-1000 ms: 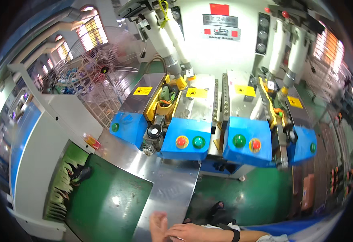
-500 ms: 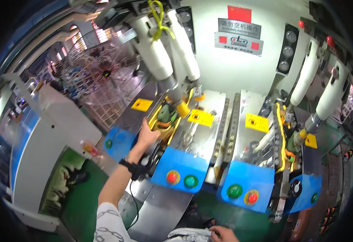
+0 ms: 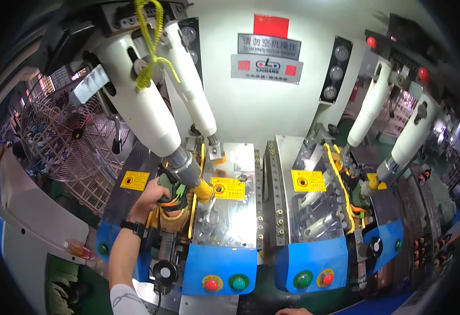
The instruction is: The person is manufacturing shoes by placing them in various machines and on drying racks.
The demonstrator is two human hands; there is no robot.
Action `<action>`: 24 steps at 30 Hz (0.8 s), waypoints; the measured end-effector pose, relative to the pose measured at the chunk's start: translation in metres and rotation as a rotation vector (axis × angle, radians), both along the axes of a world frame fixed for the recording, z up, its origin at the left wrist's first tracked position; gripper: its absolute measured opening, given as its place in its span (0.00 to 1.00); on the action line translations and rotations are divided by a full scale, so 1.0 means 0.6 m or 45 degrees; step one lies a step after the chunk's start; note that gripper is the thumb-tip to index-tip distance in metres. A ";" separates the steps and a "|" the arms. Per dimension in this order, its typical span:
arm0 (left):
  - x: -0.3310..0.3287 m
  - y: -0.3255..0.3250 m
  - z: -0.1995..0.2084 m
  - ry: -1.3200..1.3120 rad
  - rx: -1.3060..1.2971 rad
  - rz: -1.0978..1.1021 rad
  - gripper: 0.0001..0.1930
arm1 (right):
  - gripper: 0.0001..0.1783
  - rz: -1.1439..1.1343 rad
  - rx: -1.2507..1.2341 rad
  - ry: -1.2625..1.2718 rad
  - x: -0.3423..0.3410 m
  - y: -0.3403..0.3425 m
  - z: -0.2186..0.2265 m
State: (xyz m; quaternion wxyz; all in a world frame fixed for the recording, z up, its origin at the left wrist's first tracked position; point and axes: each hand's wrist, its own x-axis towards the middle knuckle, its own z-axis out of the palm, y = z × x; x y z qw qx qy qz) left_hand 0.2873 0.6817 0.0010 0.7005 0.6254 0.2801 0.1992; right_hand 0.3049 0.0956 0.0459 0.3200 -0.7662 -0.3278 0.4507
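Observation:
My left hand [image 3: 150, 198], with a black band on its wrist, is closed on a dark green shoe [image 3: 173, 193] with orange and bright green trim. The shoe stands in the left station of a press machine, between yellow-edged side pads [image 3: 192, 210]. Over it hangs a white press arm [image 3: 135, 100] with a metal end and a yellow tip [image 3: 203, 190]. Only the top of my right hand [image 3: 294, 311] shows at the lower edge; its fingers are hidden. Another dark green shoe [image 3: 357, 194] sits in the right station, under a second pair of white arms [image 3: 414, 126].
Blue front panels carry a red button [image 3: 211, 284] and green buttons [image 3: 303, 280]. Black round knobs [image 3: 166, 272] stick out below each station. A large wire-cage fan [image 3: 77, 131] stands at the left, above a grey-white machine casing [image 3: 40, 220]. Gauges [image 3: 336, 73] line the back wall.
My view has shifted closer to the left station. My left hand has gone from the pad's outer edge to the shoe and closed on it. My right hand has mostly dropped out of view.

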 end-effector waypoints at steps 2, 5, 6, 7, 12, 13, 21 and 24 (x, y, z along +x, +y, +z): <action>-0.001 0.035 -0.008 0.054 0.050 0.006 0.20 | 0.14 0.014 0.043 -0.052 -0.002 0.013 -0.011; 0.011 0.038 0.023 0.121 0.021 0.029 0.17 | 0.14 0.045 0.015 -0.009 -0.026 0.013 -0.016; 0.014 0.050 0.038 0.168 -0.004 0.012 0.16 | 0.15 0.045 0.020 0.065 -0.031 0.016 -0.016; 0.015 0.062 0.057 0.140 -0.008 -0.020 0.14 | 0.15 0.046 0.028 0.142 -0.034 0.019 -0.018; -0.101 0.026 0.156 -0.514 1.612 -0.380 0.15 | 0.14 -0.016 0.155 0.115 -0.045 -0.006 -0.053; -0.119 -0.001 0.153 -0.391 0.737 -0.046 0.16 | 0.14 -0.081 0.143 0.147 -0.041 -0.013 -0.052; -0.466 -0.410 0.142 -0.258 -0.096 0.917 0.34 | 0.17 0.348 0.121 0.258 0.011 -0.028 -0.054; -0.555 -0.507 0.092 -0.174 0.121 0.687 0.23 | 0.28 0.528 0.540 0.205 0.009 -0.015 -0.033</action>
